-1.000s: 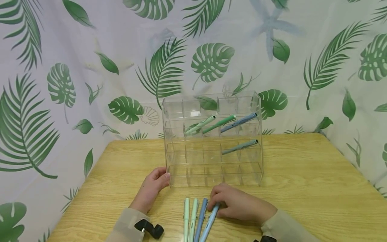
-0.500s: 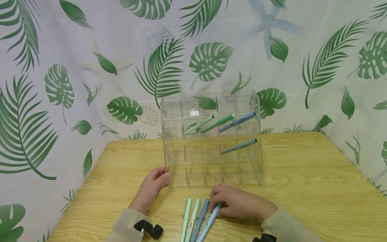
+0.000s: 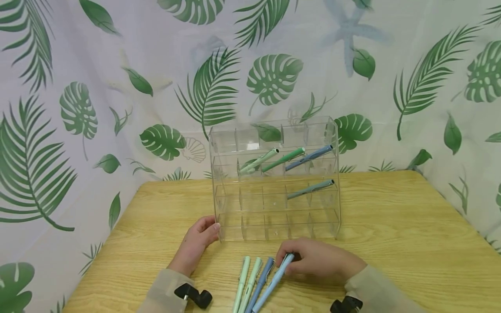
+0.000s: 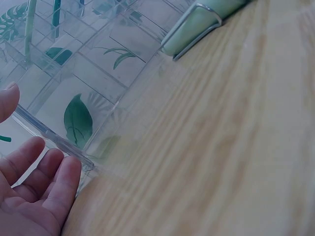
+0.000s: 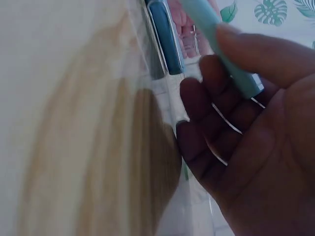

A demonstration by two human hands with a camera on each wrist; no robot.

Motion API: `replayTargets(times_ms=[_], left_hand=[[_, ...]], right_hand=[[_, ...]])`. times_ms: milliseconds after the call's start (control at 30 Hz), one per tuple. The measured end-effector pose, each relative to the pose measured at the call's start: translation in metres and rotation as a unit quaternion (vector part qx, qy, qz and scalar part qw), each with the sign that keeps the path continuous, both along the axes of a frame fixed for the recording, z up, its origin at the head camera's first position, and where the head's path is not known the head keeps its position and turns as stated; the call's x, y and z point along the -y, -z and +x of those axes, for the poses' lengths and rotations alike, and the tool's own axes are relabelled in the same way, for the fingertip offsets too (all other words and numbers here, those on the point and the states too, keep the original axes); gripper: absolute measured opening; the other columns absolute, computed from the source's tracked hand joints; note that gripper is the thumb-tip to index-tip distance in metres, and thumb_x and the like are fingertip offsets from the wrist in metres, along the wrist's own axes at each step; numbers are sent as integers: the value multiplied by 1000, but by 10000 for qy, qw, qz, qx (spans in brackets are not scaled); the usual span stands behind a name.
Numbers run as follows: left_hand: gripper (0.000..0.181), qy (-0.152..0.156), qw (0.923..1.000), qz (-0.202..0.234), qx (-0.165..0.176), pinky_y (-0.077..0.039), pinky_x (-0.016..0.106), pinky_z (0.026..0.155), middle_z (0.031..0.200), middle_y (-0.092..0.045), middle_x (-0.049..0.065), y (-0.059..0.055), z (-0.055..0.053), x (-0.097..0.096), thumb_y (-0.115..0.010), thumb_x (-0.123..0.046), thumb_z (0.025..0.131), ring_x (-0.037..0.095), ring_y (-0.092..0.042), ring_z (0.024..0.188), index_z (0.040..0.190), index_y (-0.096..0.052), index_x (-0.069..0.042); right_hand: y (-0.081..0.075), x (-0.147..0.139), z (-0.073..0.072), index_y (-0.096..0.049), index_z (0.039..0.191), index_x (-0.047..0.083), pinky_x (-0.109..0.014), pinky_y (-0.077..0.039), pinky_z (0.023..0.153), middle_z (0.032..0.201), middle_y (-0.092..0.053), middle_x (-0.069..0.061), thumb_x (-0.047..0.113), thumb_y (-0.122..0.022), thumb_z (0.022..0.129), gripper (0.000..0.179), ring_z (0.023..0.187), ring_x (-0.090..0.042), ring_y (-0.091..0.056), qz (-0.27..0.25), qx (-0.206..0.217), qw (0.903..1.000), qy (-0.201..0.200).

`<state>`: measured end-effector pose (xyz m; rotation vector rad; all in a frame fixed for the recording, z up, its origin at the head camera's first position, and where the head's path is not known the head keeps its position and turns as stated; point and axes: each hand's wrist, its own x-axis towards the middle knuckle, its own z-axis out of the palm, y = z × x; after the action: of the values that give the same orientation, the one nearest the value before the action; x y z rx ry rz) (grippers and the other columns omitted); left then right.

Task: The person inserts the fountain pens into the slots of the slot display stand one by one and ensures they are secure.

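Note:
A clear acrylic pen rack [image 3: 275, 206] stands upright on the table, with several tiers of small compartments. My left hand [image 3: 199, 237] holds its lower left edge; in the left wrist view, thumb and fingers [image 4: 64, 177] lie on either side of the side panel. My right hand [image 3: 318, 258] pinches a light blue pen [image 3: 275, 278] near its upper end, which is lifted off the table and tilted. To its left lie a dark blue pen [image 3: 261, 282] and two pale green pens [image 3: 242, 282], side by side. Their lower ends run out of the head view.
In the rack lean a pale green pen [image 3: 260, 161], a green pen [image 3: 283, 160], a blue pen [image 3: 309, 157] and, one tier lower, a grey-green pen [image 3: 311, 189]. A leaf-patterned curtain [image 3: 156, 87] hangs behind the wooden table [image 3: 395, 226].
My right hand has moved slightly right, raising the upper end of the light blue pen away from the dark blue one. My left hand stays at the rack's edge.

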<state>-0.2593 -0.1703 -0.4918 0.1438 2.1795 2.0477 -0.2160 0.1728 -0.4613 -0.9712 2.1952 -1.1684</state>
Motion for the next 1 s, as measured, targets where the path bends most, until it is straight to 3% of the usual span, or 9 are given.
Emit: replayTargets(times_ms=[167, 367, 733, 1000], left_hand=[[42, 16, 10000, 10, 3, -49, 43, 104, 138, -55, 20, -1, 0, -1, -57, -20, 106, 32, -54, 125, 140, -51, 3], [42, 23, 10000, 8, -3, -49, 43, 104, 138, -55, 20, -1, 0, -1, -57, -20, 106, 32, -54, 126, 140, -51, 3], [43, 34, 10000, 2, 17, -48, 45, 105, 139, -54, 20, -2, 2, 0, -57, -21, 105, 32, -54, 126, 141, -51, 3], [43, 59, 10000, 14, -18, -47, 46, 106, 139, -54, 19, -3, 1, -1, -58, -23, 105, 32, -54, 126, 141, -52, 2]], right_hand=[[-1, -3, -3, -71, 110, 16, -26, -48, 67, 99, -67, -1, 24, -68, 99, 13, 79, -9, -52, -472, 264, 9985, -98], [1, -4, -7, -69, 112, 5, -27, -48, 68, 98, -66, -7, 16, -65, 101, 16, 79, -9, -51, -1078, 543, 9922, -325], [-3, -3, -6, -66, 114, -2, -28, -52, 71, 105, -66, -13, 12, -61, 103, 18, 81, -10, -55, -1532, 495, 9870, -43], [-3, -1, -7, -66, 114, -2, -35, -55, 83, 115, -62, -26, 8, -58, 103, 17, 96, -19, -59, -1893, 465, 9807, 137]])
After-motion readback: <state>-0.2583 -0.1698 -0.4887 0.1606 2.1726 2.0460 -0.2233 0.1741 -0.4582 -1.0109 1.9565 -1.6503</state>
